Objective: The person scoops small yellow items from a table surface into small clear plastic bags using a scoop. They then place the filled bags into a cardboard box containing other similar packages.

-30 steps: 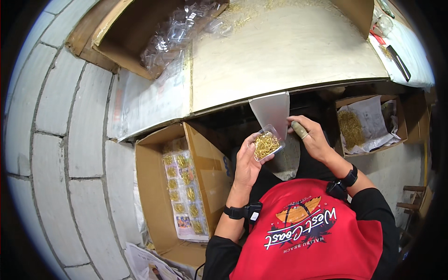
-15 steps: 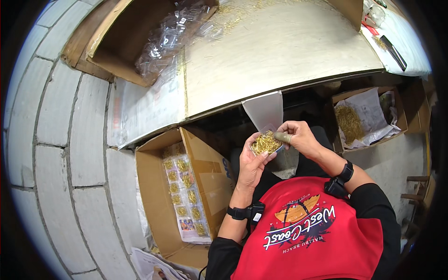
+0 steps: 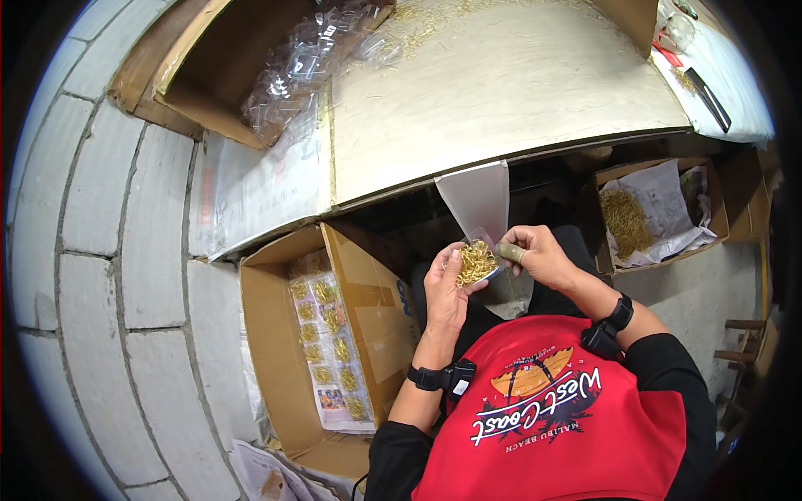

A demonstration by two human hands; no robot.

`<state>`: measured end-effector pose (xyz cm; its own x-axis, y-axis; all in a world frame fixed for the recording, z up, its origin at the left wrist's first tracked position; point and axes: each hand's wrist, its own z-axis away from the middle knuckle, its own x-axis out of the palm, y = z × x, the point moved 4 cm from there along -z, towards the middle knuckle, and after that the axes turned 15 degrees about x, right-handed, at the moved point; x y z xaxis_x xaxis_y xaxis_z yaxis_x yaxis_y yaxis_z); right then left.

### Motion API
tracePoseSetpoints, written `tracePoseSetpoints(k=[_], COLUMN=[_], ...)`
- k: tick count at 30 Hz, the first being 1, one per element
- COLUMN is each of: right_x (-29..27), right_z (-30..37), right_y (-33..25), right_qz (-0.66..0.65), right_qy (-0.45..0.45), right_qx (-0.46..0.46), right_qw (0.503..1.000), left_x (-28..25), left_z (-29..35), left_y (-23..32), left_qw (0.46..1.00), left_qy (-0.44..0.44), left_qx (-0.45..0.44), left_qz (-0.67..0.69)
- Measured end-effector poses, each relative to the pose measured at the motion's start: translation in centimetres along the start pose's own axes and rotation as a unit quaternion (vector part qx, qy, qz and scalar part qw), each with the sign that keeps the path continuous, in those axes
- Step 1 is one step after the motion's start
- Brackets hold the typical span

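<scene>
My left hand is closed around a small clear plastic box heaped with thin gold-coloured metal pieces. The box is held over my lap, just below a white chute-like panel at the table edge. At its right side is my right hand, fingers drawn together, with a greyish-tan cover on one digit. Whatever the right fingertips may pinch is too small to make out.
To the left, an open carton holds rows of filled clear boxes. Another carton of clear plastic pieces stands on the table. On the right, a paper-lined carton contains loose gold pieces.
My right fingers have drawn back slightly from over the gold pieces to the box's right side. The left hand's hold on the box has shifted and the box has tilted a little.
</scene>
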<state>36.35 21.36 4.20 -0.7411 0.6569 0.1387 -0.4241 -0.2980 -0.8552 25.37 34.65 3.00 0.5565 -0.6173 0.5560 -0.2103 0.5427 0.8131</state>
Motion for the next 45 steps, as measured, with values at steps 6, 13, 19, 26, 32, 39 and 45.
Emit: tracePoseSetpoints(k=[6, 13, 19, 26, 32, 39, 45], right_x=[0.9, 0.3, 0.1, 1.0, 1.7, 1.7, 1.3], right_z=[0.6, 0.0, -0.4, 2.4, 2.5, 2.4, 1.8], right_y=[0.0, 1.1, 1.4, -2.3, -3.1, -3.5, -4.3], right_qz=[-0.051, -0.070, -0.110, 0.269, 0.365, 0.329, 0.289], right_qy=[-0.005, -0.006, 0.043, 0.246, 0.232, 0.213, 0.163], right_qx=[-0.013, 0.020, 0.008, -0.244, -0.313, -0.338, -0.255], right_qw=[0.999, 0.997, 0.993, 0.898, 0.845, 0.856, 0.908], left_x=[-0.1, -0.4, -0.3, 0.1, -0.1, -0.1, 0.0], left_z=[0.0, 0.2, 0.3, 0.3, 0.2, -0.1, 0.1], left_y=[0.2, -0.3, -0.8, -1.4, -1.8, -1.2, -1.1], left_qw=[1.000, 1.000, 0.999, 0.997, 0.999, 1.000, 0.999], left_qy=[0.012, 0.013, 0.018, 0.049, 0.030, 0.020, 0.026], left_qx=[0.024, 0.022, 0.020, 0.030, 0.020, 0.005, -0.009], left_qz=[0.004, 0.004, -0.021, -0.048, -0.003, -0.004, -0.036])
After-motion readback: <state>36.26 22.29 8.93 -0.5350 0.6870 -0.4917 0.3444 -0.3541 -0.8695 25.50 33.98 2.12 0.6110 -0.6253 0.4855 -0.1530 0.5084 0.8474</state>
